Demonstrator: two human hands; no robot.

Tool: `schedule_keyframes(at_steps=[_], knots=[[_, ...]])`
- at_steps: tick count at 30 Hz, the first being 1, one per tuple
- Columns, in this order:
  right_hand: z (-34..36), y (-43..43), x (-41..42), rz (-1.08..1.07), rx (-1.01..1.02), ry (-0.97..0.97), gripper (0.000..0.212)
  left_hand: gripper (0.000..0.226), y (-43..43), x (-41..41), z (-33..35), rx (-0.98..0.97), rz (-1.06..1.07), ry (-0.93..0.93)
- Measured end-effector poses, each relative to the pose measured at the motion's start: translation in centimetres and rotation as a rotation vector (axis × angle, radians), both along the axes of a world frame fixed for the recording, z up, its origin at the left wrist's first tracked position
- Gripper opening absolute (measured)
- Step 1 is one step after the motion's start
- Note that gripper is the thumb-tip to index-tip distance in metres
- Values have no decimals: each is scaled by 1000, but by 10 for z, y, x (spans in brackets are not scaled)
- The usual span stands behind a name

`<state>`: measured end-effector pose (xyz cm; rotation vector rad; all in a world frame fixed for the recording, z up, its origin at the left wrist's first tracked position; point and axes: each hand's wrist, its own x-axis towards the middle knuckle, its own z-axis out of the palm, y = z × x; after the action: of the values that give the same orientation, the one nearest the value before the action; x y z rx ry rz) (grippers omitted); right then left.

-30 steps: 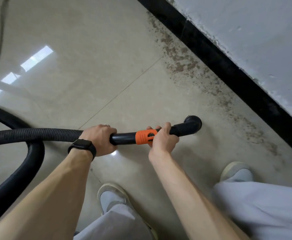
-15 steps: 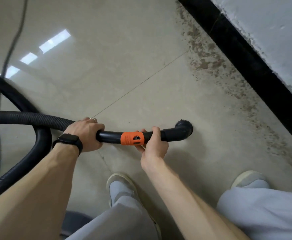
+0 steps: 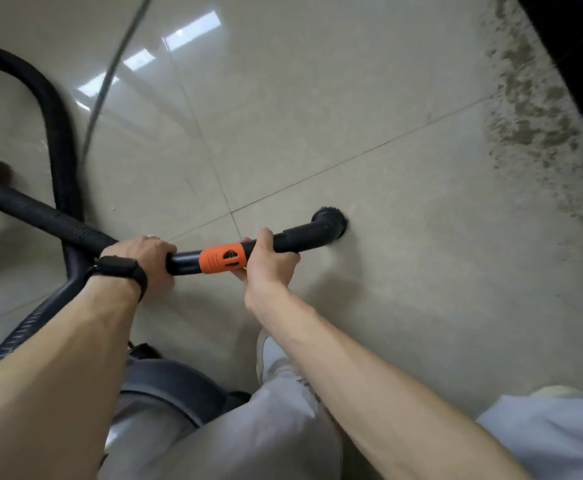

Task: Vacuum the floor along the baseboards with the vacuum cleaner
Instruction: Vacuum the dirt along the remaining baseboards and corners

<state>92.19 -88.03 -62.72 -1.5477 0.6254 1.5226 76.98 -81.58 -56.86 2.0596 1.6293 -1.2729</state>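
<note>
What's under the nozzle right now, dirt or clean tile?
The nozzle sits over plain beige tile. The dirt band lies apart, along the baseboard. The spot beneath its mouth is covered, so contact can't be confirmed.

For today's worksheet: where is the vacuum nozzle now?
Head view, right of centre: the nozzle is on the floor tile, beyond the right hand, short of the dirt strip.

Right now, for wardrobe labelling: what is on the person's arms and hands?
Both forearms are bare, no sleeves. The left hand wears a thin ring; a black rectangular smartwatch on a black band sits on its wrist. The right hand shows nothing worn.
</note>
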Motion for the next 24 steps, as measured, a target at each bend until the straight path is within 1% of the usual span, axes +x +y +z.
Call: schedule_keyframes(at_steps=[2,3,5,7,11,14,18,21,24], knots=[[0,10,-8,56,33,-7,56,8,5,3,1,-17,14,64],[-2,12,-13,87,38,-15,58,9,6,5,1,-29,12,95],[-4,11,-18,107,39,-15,54,10,6,5,-1,-54,16,133],[-7,9,-17,82,36,-15,50,9,6,7,-3,-74,24,133],[-13,2,3,18,-33,-90,54,9,11,32,-8,-124,-15,74],[-20,-11,37,-74,-68,-132,49,6,12,70,-16,-145,-51,3],[-28,-22,93,-141,-65,-210,39,2,3,115,-31,-146,-102,-108],[-33,-24,127,-140,-65,-313,37,6,-2,149,-42,-154,-128,-170],[-37,-24,149,-173,-30,-339,29,11,-1,172,-47,-134,-144,-179]])
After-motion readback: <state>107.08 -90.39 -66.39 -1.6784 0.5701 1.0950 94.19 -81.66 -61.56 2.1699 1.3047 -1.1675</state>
